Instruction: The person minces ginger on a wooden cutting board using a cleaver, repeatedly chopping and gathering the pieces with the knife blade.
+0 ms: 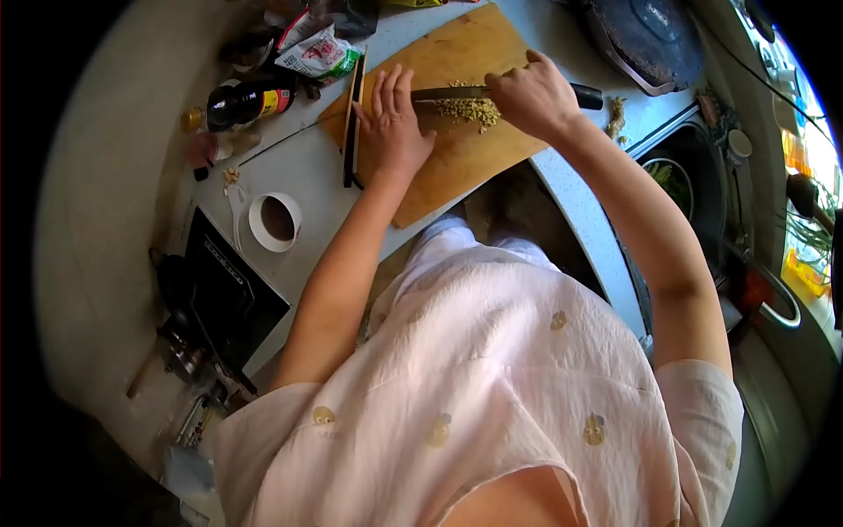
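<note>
A wooden cutting board [457, 171] lies at an angle on the counter, with a small heap of finely chopped pale yellow bits [474, 111] on it. My right hand [537, 95] is closed around a knife; its black handle end [587, 97] sticks out to the right. The knife blade [450, 93] points left across the bits. Fingers stretched out, my left hand [392, 123] is over the board's left part, close to the blade's tip; whether it touches the blade, I cannot tell. A long dark bar [355, 123] runs along the board's left side, beside my left hand.
Left of the board are a dark sauce bottle [250, 104], a seasoning bag [320, 54], a white cup [274, 221] of brown liquid, a white spoon [236, 211] and a black cooktop [230, 294]. To the right are a dark round pan [645, 39] and a sink [702, 140] holding greens.
</note>
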Demonstrator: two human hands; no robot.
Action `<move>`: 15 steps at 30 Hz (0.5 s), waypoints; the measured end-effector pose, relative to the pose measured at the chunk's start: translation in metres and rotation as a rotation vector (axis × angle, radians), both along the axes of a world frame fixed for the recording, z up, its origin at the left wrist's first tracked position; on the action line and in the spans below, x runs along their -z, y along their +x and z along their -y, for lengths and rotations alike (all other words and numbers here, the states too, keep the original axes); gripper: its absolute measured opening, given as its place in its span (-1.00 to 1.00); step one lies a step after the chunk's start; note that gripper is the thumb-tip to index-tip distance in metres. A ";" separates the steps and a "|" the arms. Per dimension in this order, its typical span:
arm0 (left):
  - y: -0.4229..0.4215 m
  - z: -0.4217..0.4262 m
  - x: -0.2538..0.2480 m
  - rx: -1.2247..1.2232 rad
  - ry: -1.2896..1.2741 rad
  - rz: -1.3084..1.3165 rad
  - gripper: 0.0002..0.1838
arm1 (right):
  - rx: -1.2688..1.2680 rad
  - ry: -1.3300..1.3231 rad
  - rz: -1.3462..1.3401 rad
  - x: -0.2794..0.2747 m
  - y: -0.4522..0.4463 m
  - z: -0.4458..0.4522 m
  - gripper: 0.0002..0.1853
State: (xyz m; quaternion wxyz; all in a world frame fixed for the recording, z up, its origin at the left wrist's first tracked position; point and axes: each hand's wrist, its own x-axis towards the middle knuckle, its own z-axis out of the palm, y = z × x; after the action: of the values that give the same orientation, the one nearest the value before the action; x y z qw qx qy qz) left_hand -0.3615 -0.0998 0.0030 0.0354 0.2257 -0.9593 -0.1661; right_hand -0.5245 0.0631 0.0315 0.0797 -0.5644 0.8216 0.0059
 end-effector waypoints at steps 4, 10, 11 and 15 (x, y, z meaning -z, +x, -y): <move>-0.013 -0.033 -0.022 0.128 -0.047 0.018 0.03 | 0.051 -0.220 0.069 0.037 -0.016 -0.037 -0.71; -0.006 0.005 0.016 0.024 -0.058 -0.025 0.06 | -0.086 0.038 -0.119 -0.013 -0.016 0.019 -0.78; -0.007 0.004 0.011 -0.005 -0.027 -0.027 0.06 | -0.081 0.071 -0.085 -0.024 -0.019 0.025 -0.84; -0.021 -0.019 -0.005 0.021 -0.018 0.037 0.03 | -0.069 -0.142 0.013 0.024 -0.051 -0.001 -0.83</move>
State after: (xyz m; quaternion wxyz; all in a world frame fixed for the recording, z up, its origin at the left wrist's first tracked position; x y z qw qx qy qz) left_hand -0.3823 -0.0806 0.0082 0.0180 0.2184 -0.9635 -0.1538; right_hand -0.5752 0.0638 0.0079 0.0449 -0.5965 0.7996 -0.0533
